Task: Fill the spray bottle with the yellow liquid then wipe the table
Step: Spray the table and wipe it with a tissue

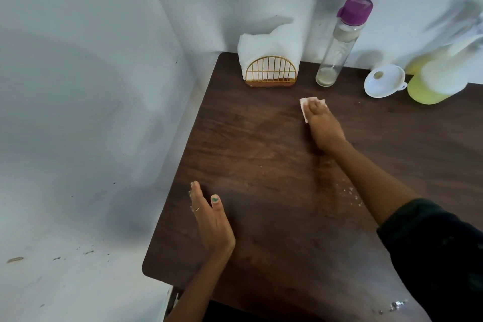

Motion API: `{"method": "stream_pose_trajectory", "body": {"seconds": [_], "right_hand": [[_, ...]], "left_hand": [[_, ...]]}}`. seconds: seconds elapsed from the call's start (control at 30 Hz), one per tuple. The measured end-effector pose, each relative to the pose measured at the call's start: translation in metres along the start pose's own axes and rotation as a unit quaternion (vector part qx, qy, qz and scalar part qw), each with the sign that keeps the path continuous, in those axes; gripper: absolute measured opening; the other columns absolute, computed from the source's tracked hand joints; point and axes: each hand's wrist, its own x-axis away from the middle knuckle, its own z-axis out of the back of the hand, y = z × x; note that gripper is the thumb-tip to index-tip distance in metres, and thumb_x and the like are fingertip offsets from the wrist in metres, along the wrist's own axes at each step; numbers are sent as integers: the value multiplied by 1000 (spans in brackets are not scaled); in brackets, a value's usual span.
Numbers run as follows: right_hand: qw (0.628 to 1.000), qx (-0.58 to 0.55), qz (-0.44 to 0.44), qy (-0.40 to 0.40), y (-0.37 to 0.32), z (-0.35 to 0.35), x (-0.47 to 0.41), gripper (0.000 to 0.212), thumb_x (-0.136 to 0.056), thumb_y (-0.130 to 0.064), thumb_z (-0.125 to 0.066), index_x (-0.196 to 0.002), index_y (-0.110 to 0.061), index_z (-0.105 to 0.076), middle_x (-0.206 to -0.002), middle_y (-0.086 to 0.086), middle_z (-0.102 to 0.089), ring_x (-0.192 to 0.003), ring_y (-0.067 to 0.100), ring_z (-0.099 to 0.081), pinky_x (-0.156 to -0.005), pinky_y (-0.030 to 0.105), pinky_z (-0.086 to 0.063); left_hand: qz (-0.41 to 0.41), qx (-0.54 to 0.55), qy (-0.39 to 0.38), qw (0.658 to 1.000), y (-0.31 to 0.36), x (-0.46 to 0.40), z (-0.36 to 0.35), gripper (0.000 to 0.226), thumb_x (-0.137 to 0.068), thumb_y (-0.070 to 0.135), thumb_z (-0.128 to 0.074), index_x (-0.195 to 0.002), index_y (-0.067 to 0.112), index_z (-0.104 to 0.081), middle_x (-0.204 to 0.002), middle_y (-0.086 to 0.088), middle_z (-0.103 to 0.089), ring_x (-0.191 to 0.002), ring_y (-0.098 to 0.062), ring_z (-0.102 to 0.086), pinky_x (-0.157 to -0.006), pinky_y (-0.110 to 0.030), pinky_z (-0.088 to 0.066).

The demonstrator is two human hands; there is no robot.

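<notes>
Dark wood bench [274, 217] fills most of my view, pushed into a white wall corner. Spray bottle [433, 78] w/ the yellow liquid sits at the far right edge, blurred, so filling looks done & I'm on the wipe. Clear bottle [337, 44] w/ purple cap stands tall at the back, nearly empty, just right of the napkin holder [270, 70]. White funnel [384, 81] lies on its side btwn clear bottle & spray bottle.

My right hand [324, 128] reaches far, fingers flat & pressed together on a white tissue [307, 104], pinning it to the wood. My left hand [211, 219] rests near the left edge, fingers straight & close together, holding nothing.

Risks: the tissue is near the clear bottle's base; a wide forward stroke could knock that tall thing over, prob the funnel too. Droplets [350, 192] sit under my right forearm, more near the front right corner; my sleeve [431, 243] could smear them. 1 thin wet tissue may shred.
</notes>
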Motion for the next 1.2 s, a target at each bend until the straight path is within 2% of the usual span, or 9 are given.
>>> {"method": "stream_pose_trajectory", "body": {"seconds": [0.13,0.23,0.4,0.53,0.73,0.87,0.93,1.07,1.2], "right_hand": [[999,-34,31,-1,-49,-19,28,48,-95,-9,-40,-141,-1,-29,-148,18,-31,-137,32,-28,-112,38,-28],[967,-73,236,-65,-114,-53,90,39,-95,-16,-43,-132,-3,-44,-138,16,-45,-128,30,-42,-108,39,-35],[866,-77,465,-166,-121,-99,143,50,-98,-15,-42,-143,-3,-26,-154,11,-14,-140,14,-4,-112,20,7],[926,-63,368,-61,-50,-55,92,52,-101,-44,-20,-147,-21,-21,-155,-4,-12,-143,11,-3,-113,14,6],[998,14,33,48,35,-9,34,62,-91,5,-41,-146,1,-12,-154,21,-14,-143,34,-10,-118,39,-7],[989,31,136,41,-25,-43,82,47,-98,-25,-29,-144,-13,-29,-151,12,-30,-141,27,-25,-118,33,-18],[964,13,265,20,-66,-70,126,45,-99,-20,-24,-140,-4,-35,-149,19,-32,-141,27,-24,-118,26,-7],[877,29,473,-71,-85,-118,194,42,-90,-15,-36,-124,0,-57,-131,19,-55,-126,33,-48,-110,40,-34],[902,21,430,-17,-34,-75,146,44,-93,-17,-33,-134,-10,-47,-142,11,-45,-134,21,-37,-116,22,-1]], "left_hand": [[-3,-7,-9,1000,1,5,0,72,-88,56,-18,-150,18,-18,-158,-1,-18,-146,-13,-11,-121,-38,-9],[-45,-5,-19,999,-1,13,0,77,-87,59,-14,-150,15,-17,-158,0,-17,-145,-9,-9,-120,-34,-10],[-40,-4,-19,999,-5,21,-1,77,-88,65,-15,-150,19,-14,-157,4,-14,-146,-10,-11,-119,-34,-15],[-50,-13,-16,999,-3,29,-2,74,-87,66,-13,-148,23,-14,-157,4,-15,-144,-6,-8,-119,-31,-13],[-30,-42,-15,999,-4,40,-6,78,-85,65,-15,-149,19,-18,-159,1,-18,-145,-11,-10,-121,-41,-15],[-32,-42,-17,998,-2,45,-8,79,-86,63,-14,-150,16,-17,-159,-1,-17,-145,-10,-8,-119,-33,-7],[-42,-35,-15,998,-3,48,-9,80,-86,63,-13,-150,14,-18,-159,-2,-17,-145,-9,-7,-119,-32,-7],[-18,-29,-16,999,-2,50,-12,75,-89,59,-17,-150,15,-17,-158,-3,-17,-146,-14,-11,-121,-41,-12],[-30,-40,-8,999,3,54,-12,81,-84,61,-12,-149,14,-19,-158,-4,-19,-147,-17,-14,-121,-38,-13]]}}
